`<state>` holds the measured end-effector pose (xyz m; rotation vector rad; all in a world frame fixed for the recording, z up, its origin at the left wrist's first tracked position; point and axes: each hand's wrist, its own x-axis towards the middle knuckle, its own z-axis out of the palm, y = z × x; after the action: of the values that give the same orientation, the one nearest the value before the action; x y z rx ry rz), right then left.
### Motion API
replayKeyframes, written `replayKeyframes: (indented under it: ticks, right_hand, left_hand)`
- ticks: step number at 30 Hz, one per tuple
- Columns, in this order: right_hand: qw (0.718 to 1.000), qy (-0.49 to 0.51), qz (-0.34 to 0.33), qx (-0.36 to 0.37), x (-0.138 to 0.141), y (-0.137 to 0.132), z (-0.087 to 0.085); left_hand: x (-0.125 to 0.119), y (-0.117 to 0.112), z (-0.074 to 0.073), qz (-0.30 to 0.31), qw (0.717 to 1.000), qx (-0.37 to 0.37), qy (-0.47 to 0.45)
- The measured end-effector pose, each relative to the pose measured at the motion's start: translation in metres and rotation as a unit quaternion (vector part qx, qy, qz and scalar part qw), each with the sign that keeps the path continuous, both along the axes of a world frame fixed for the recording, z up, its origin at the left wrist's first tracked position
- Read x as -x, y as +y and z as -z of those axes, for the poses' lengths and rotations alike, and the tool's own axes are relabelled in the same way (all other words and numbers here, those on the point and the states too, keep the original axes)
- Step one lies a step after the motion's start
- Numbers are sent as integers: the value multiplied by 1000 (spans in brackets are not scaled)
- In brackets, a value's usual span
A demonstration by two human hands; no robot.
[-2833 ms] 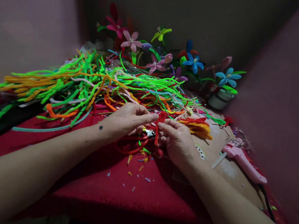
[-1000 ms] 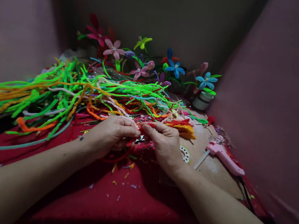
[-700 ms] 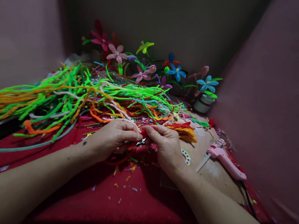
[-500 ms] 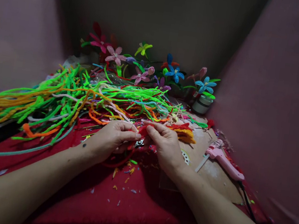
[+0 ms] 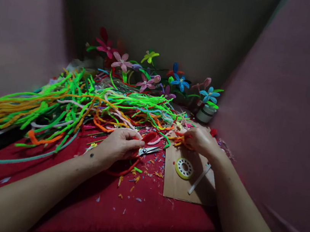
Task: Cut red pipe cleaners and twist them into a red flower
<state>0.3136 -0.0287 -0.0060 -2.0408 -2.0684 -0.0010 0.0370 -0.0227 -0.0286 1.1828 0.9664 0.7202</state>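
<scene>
My left hand is closed in a pinch on a red pipe cleaner petal, which sticks up past the fingertips. Small silver scissors point right from beside these fingers; their handles are hidden, so whether the hand also holds them I cannot tell. Below the hand curves a red pipe cleaner. My right hand reaches down at a small heap of orange and red fuzzy pieces on the cardboard. Its fingers are bent together, and what lies between them is hidden.
A large heap of green, orange and white pipe cleaners covers the left and back. Behind it stand pipe cleaner flowers and a jar. A yellow-rimmed tape roll and a glue stick lie right. Scraps litter the red cloth.
My right hand has left the red petal and moved right to the heap on the cardboard. The scissors and tape roll are now uncovered; the right arm hides the pink glue gun.
</scene>
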Motion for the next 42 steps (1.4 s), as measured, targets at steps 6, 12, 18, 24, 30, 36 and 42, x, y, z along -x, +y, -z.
replayKeyframes:
  ticks: [6,12,18,24,30,36,42]
  right_hand:
    - [999,-5,-10,45,-1,-2,-1]
    - [999,43,10,-19,-7,-4,-6]
    - [998,45,-3,-50,-10,8,-2]
    - [998,23,-19,-52,-6,24,12]
    - [993,52,13,-105,-12,30,13]
    - [979,101,64,-167,-21,32,10]
    - [977,118,49,-173,-8,25,5]
  left_hand:
    - [0,1,-1,0,1000,-5,11]
    - [-1,0,-4,3,1000,-15,20]
    - [-3,-3,-10,-2,1000,-9,21]
    - [-3,-2,-8,-17,1000,6,16]
    - [-2,-1,-4,-3,1000,-5,21]
    - [-3,-3,-10,-15,1000,4,19]
    - [0,-1,-7,-17,1000,25,0]
